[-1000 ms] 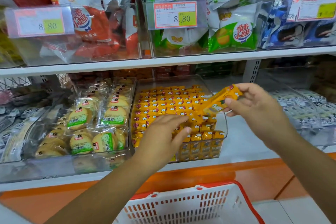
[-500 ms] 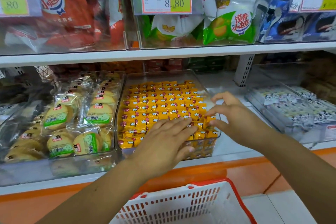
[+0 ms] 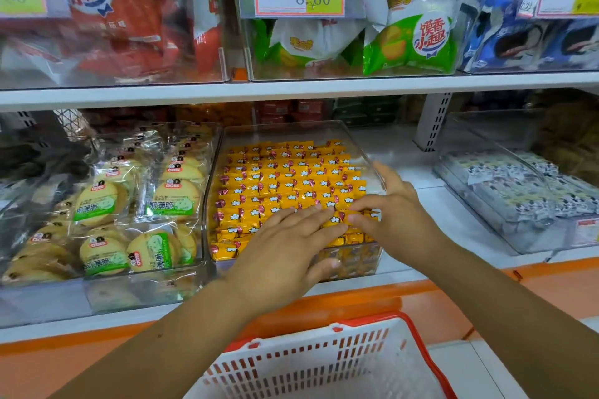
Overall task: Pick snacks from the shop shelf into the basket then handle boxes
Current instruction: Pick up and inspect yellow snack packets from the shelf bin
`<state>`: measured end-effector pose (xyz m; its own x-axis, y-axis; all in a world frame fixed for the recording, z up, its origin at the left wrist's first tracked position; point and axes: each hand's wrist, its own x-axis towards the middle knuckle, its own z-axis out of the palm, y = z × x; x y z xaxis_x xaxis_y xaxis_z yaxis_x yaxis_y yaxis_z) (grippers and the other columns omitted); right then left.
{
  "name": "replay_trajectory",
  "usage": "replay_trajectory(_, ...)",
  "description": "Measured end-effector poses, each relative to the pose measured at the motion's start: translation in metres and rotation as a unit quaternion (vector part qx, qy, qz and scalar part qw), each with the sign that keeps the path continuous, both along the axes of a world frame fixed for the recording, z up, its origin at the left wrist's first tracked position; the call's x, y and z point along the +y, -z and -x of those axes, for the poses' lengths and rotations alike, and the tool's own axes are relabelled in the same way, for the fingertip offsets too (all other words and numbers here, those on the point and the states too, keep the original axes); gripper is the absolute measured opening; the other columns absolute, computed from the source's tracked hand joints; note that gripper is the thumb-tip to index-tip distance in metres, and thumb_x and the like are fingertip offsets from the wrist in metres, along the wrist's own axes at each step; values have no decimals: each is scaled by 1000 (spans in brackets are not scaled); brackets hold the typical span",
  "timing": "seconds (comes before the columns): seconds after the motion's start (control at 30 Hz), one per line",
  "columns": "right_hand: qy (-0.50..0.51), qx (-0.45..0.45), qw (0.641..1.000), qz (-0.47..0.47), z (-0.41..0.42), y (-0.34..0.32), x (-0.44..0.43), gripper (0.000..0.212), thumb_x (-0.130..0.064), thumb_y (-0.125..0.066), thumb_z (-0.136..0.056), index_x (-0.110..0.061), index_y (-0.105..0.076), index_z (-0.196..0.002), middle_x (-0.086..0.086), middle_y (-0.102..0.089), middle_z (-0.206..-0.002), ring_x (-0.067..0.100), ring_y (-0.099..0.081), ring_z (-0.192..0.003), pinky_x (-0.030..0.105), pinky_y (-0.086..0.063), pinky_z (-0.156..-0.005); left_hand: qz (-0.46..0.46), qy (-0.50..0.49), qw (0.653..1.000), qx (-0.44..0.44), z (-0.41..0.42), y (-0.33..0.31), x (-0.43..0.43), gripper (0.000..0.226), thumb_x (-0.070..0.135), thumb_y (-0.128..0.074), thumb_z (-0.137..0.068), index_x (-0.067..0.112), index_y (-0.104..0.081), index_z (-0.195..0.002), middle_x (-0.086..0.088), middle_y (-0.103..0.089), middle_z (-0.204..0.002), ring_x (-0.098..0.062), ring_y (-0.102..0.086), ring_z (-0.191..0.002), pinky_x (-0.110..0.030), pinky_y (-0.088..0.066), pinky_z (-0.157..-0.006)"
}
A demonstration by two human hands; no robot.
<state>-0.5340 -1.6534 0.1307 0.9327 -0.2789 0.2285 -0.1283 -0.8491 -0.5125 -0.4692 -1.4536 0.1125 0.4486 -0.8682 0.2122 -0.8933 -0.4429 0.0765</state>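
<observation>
Left hand (image 3: 291, 243): flat, fingers straight and close together, resting on the front rows of snacks.
Right hand (image 3: 398, 214): fingers stretched out leftward, tips touching the snacks just beside the left fingertips; thumb raised at the bin's right wall.
Snacks (image 3: 285, 178): yellow packets in rows, filling a clear bin (image 3: 363, 264) on the lower shelf (image 3: 421, 172).
Basket (image 3: 291, 363): white, red-rimmed, below both hands.

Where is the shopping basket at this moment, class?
In the head view, the white, red-rimmed basket sits at bottom centre, just below the orange shelf edge and in front of the yellow snacks.
</observation>
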Motion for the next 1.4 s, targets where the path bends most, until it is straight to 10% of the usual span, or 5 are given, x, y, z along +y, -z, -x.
replay_trajectory(0.2,23,-207,976,-59,7,-19,8,12,-21,-67,-92,-31,-74,-87,-12,-49,-130,4,-36,-122,4,-25,-92,11,-10,999,45,4,-6,0,54,57,-34,-100,42,-26,-152,17,-18,-162,-3,-7,-150,-28,-1,-120)
replay_trajectory(0.5,-4,-239,922,-303,38,-44,29,21,-10,-54,-99,-26,-64,-89,-7,-72,-84,9,-70,-79,18,-56,-71,275,-93,909,299,23,-24,2,35,45,-55,-94,39,-53,-129,20,-61,-110,-4,-58,-98,-20,-48,-78)
replay_trajectory(0.83,-44,-88,866,-491,44,-45,32,20,-9,-69,-87,-7,-55,-101,14,-73,-96,33,-74,-79,36,-61,-72,424,-129,678,586,24,-34,23,29,7,-73,-83,15,-65,-110,-6,-73,-109,-26,-75,-89,-26,-57,-64)
replay_trajectory(1.4,-109,-49,771,-625,40,-43,19,33,-13,-59,-83,2,-61,-113,20,-72,-110,33,-71,-102,28,-61,-78,416,-59,686,594,10,-45,37,35,4,-63,-86,23,-66,-115,-10,-76,-102,-23,-73,-97,-27,-59,-84)
